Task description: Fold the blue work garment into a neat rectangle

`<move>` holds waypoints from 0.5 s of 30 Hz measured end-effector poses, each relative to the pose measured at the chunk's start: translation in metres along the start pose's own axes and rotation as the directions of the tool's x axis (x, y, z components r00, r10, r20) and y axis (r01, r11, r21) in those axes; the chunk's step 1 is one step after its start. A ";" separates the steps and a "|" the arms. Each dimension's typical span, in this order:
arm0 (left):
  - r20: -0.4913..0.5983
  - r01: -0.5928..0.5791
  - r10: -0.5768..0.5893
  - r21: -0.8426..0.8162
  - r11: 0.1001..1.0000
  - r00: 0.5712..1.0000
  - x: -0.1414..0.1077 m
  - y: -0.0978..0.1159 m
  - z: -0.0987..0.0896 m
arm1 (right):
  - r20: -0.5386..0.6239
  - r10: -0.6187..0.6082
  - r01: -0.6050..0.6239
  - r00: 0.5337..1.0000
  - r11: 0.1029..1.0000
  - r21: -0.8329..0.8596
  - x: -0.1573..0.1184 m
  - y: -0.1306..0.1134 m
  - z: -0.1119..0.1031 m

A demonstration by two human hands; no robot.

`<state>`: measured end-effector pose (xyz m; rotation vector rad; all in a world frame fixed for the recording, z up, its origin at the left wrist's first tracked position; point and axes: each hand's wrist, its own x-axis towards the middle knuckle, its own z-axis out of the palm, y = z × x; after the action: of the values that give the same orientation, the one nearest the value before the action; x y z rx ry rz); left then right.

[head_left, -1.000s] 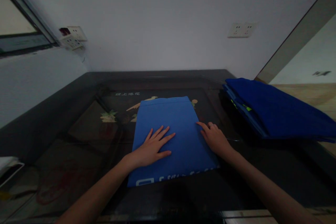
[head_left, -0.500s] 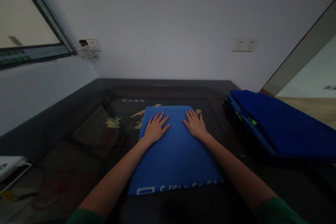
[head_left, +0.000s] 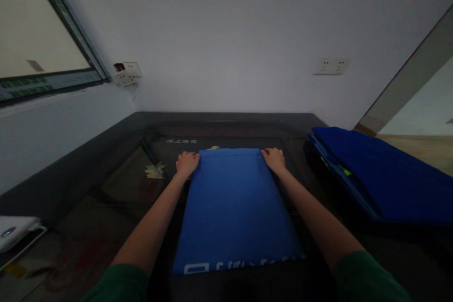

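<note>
A light blue folded cloth lies flat on the dark table, with white printed marks along its near edge. My left hand is at its far left corner, fingers curled closed on the corner. At the far right corner, my right hand pinches the cloth in the same way. Both forearms run along the outer sides of the cloth.
A stack of darker blue cloth with yellow-green bits rests at the right. At the left edge sit a white device and its cable. Wall sockets are behind the table, and a window is at the upper left.
My hands were spread flat on the cloth. They have moved apart to its far corners, and their fingers have closed there. The view has shifted slightly.
</note>
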<state>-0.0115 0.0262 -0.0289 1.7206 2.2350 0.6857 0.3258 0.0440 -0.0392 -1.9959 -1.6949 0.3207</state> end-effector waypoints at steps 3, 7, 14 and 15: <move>0.040 0.053 -0.050 -0.072 0.996 0.998 0.016 -0.001 0.003 | 0.039 0.060 -0.063 0.997 0.995 0.072 0.022 -0.002 0.004; 0.083 0.063 -0.048 -0.194 0.979 0.995 0.027 -0.001 0.008 | 0.063 0.074 -0.086 0.995 0.973 0.214 0.037 -0.002 0.012; 0.115 0.087 -0.055 -0.294 0.952 0.992 0.035 -0.005 0.006 | 0.021 0.094 -0.096 0.995 0.926 0.366 0.041 0.001 0.020; 0.115 0.081 -0.049 -0.299 0.951 0.992 0.035 -0.005 0.007 | 0.020 0.091 -0.092 0.996 0.921 0.379 0.041 0.000 0.021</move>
<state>-0.0220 0.0606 -0.0342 1.4911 1.9845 0.8501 0.3238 0.0883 -0.0515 -1.7846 -1.4133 0.6337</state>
